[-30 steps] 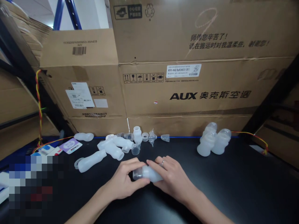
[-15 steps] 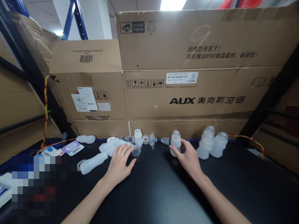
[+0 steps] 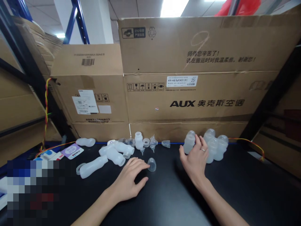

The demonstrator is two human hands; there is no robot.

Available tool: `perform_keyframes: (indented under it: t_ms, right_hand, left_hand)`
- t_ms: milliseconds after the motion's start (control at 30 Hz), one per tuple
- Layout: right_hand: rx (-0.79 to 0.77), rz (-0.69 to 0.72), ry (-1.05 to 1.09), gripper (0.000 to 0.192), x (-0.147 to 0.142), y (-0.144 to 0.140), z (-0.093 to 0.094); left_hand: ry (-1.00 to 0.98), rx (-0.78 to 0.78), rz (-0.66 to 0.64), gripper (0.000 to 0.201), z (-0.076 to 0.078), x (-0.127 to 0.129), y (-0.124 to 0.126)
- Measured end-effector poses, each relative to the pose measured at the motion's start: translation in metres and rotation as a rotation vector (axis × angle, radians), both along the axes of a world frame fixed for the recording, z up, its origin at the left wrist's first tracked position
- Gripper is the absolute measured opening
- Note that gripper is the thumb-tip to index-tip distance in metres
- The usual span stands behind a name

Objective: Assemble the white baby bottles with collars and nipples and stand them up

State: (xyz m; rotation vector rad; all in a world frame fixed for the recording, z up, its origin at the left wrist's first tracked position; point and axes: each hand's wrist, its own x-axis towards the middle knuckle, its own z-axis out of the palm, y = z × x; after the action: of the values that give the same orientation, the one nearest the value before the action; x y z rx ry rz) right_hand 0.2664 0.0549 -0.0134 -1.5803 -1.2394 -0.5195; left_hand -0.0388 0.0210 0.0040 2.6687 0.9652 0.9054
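Now right hand beside capped bottles

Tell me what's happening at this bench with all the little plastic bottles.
A person works at a black table against stacked cardboard boxes. The right hand is open beside an upright capped bottle that stands next to a cluster of finished bottles. The left hand rests with its fingertips at a small clear cap. To the left lie loose bottle bodies, rings and other small parts, not yet put together.
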Motion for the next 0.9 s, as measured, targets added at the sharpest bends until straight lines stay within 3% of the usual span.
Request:
perform_keyframes:
  t_ms: [67, 133, 233, 300, 500, 633, 767, 900]
  right_hand:
    - [0.04, 0.025, -0.048, 0.07, -0.013, -0.005, 0.001]
    - [0.019, 0.173, -0.111, 0.058, -0.023, -0.01, -0.002]
    - [-0.161, 0.488, -0.218, 0.042, -0.037, -0.011, -0.011]
    - [-0.285, 0.605, -0.276, 0.04, -0.046, -0.007, -0.018]
    - [-0.374, 0.609, -0.307, 0.046, -0.07, 0.019, -0.023]
    - [-0.366, 0.618, -0.233, 0.032, -0.078, 0.034, -0.023]
    - [-0.339, 0.639, -0.072, 0.014, -0.073, 0.034, -0.024]
    - [-0.289, 0.667, 0.143, 0.03, -0.064, 0.017, -0.015]
  left_hand:
    - [0.004, 0.028, 0.018, 0.029, -0.001, 0.002, 0.001]
    - [0.048, 0.105, 0.101, 0.022, -0.004, -0.001, 0.007]
    - [0.162, 0.246, 0.3, 0.018, -0.007, -0.012, 0.02]
    - [0.198, 0.295, 0.411, 0.018, -0.008, -0.02, 0.027]
    - [0.204, 0.329, 0.656, 0.034, -0.008, -0.031, 0.037]
    - [0.202, 0.33, 0.753, 0.04, -0.009, -0.036, 0.038]
    - [0.157, 0.306, 0.717, 0.027, -0.008, -0.044, 0.041]
    - [0.028, 0.278, 0.614, 0.019, -0.002, -0.044, 0.04]
